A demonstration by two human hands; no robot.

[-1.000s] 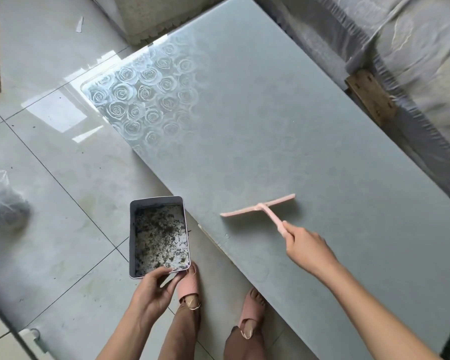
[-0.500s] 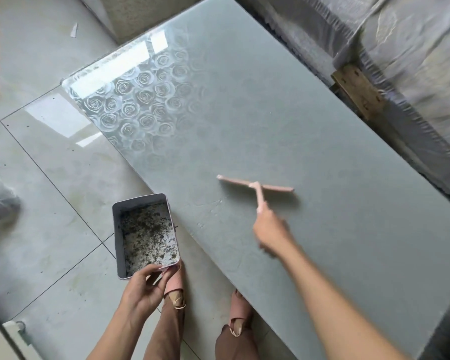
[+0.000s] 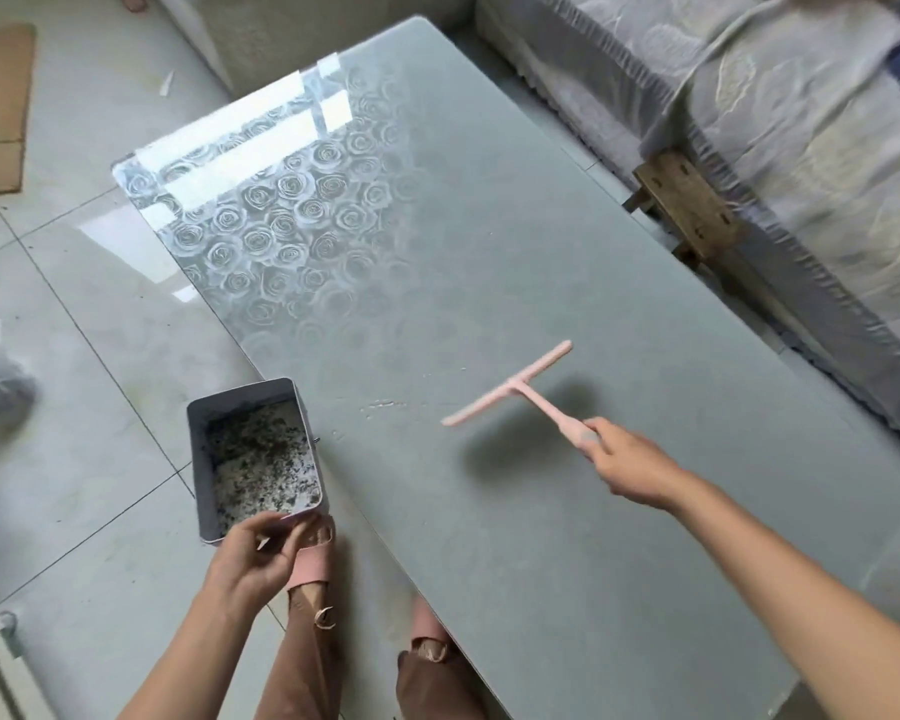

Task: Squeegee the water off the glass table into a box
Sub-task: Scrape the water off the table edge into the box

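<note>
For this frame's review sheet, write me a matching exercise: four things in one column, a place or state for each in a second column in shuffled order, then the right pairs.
Column 1
1. squeegee
2. box
3. glass table
4. wooden block

Column 2
A. held by the left hand at the table's near edge, dark specks inside
B. shows a rose pattern where light reflects
C. gripped by its handle in the right hand
D. lies beyond the table's far edge

Pairs: 1-C, 2-A, 3-B, 4-D
</note>
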